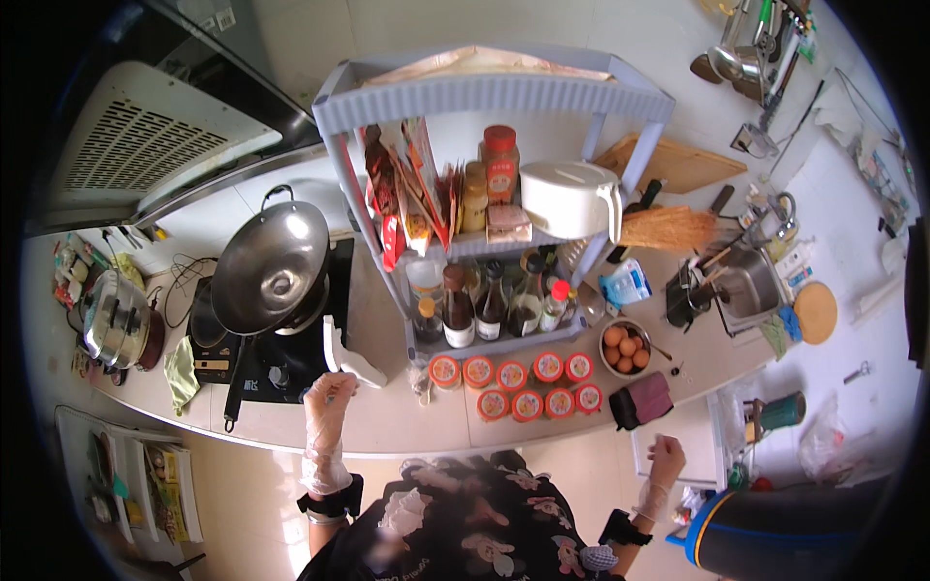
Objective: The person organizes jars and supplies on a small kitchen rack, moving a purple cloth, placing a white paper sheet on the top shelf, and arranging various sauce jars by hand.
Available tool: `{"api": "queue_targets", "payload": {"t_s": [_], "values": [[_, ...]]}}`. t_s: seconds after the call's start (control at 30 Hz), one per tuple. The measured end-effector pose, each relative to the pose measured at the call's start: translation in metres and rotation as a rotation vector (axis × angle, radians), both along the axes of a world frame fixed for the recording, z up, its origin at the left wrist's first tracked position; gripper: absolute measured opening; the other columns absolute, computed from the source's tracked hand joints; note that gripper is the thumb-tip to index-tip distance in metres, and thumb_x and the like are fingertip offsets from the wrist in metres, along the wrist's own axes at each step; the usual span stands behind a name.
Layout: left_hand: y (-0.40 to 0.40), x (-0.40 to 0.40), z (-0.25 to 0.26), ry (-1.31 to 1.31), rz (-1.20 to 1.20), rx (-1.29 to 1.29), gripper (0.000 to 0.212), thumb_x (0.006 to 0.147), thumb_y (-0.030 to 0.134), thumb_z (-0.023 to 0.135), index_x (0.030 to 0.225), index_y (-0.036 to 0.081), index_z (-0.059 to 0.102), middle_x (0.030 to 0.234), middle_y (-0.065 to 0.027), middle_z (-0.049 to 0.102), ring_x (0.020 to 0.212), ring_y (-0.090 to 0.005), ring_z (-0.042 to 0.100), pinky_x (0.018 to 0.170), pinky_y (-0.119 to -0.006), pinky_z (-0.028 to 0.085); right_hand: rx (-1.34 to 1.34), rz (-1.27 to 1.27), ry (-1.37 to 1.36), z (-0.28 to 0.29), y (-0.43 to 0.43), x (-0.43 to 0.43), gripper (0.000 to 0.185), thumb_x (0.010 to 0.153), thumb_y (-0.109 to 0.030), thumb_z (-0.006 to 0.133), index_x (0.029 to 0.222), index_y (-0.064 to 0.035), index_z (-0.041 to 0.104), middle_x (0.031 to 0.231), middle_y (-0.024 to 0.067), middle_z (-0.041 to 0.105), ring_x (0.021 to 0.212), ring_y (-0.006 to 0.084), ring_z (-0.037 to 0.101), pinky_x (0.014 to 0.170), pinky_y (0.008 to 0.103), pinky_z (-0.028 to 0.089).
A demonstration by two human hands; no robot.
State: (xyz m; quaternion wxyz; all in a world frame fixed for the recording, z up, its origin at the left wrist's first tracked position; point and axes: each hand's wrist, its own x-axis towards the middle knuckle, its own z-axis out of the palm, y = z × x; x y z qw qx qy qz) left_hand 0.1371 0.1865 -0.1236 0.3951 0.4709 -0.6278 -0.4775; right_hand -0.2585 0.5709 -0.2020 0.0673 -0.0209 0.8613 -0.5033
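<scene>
My left hand (328,403), in a clear plastic glove, is raised at the counter's front edge with its fingers bent. Its fingertips meet or overlap the lower end of a white plastic piece (356,362) beside the cooktop; whether they grip it is unclear. My right hand (665,459), also gloved, hangs low at the right with curled fingers and nothing visible in it. Between the hands, several jars with red lids (511,376) stand in two rows on the counter. A bowl of brown eggs (625,348) and a purple and black cloth item (643,401) lie to their right.
A steel wok (272,269) tilts over the black cooktop (338,290). A grey shelf rack (494,102) holds sauce bottles (458,309), packets and a white lidded container (568,197). The sink (752,287) is at right, a steamer pot (116,319) at far left, a blue-rimmed bin (770,526) below right.
</scene>
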Motion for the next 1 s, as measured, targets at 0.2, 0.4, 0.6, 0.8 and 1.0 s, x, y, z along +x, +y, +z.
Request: {"api": "queue_targets", "payload": {"t_s": [0.2,0.4,0.6,0.8,1.0], "values": [[-0.023,-0.007,0.0,-0.09,-0.149,-0.041,0.01,0.085,0.005,0.065,0.093,-0.001,0.067,0.077,-0.0037,0.065,0.071,-0.0093,0.057,0.069,-0.023,0.046,0.259,0.141,0.306,-0.026,-0.004,0.05,0.011,0.081,-0.004,0.062,0.09,0.0023,0.065,0.081,0.0153,0.066,0.073,0.0231,0.063,0.069,0.0347,0.05],[-0.016,-0.025,-0.008,-0.135,-0.381,-0.238,0.01,0.083,0.001,0.066,0.093,0.001,0.066,0.076,-0.0057,0.065,0.069,-0.01,0.058,0.069,-0.025,0.047,0.193,0.013,-0.035,-0.018,-0.01,0.112,0.018,0.085,-0.015,0.065,0.082,0.003,0.066,0.072,0.0129,0.066,0.061,0.0189,0.062,0.058,0.0311,0.049],[-0.007,-0.013,-0.037,-0.22,-0.408,-0.209,0.013,0.082,0.0,0.065,0.094,0.0,0.067,0.08,-0.0063,0.066,0.071,-0.0119,0.059,0.07,-0.026,0.048,0.46,0.014,0.179,-0.026,0.016,0.124,0.014,0.084,-0.012,0.065,0.094,-0.0019,0.066,0.082,0.0125,0.065,0.075,0.0244,0.063,0.071,0.0331,0.05],[0.003,-0.003,-0.038,-0.28,-0.337,-0.161,0.011,0.086,0.002,0.065,0.096,0.001,0.066,0.083,-0.0036,0.065,0.077,-0.0107,0.058,0.074,-0.025,0.046,0.311,0.077,0.177,-0.025,0.003,0.09,0.051,0.082,-0.007,0.065,0.131,-0.0089,0.05,0.124,0.0126,0.057,0.09,0.0236,0.062,0.08,0.0343,0.05],[0.03,-0.051,-0.038,-0.374,-0.375,-0.163,0.013,0.086,0.003,0.063,0.098,0.0,0.066,0.087,-0.0072,0.067,0.079,-0.0129,0.061,0.076,-0.026,0.048,0.305,0.427,0.308,-0.024,-0.045,0.04,0.075,0.075,-0.007,0.072,0.141,-0.0055,0.036,0.136,0.0172,0.047,0.116,0.0318,0.051,0.098,0.0384,0.041]]}}
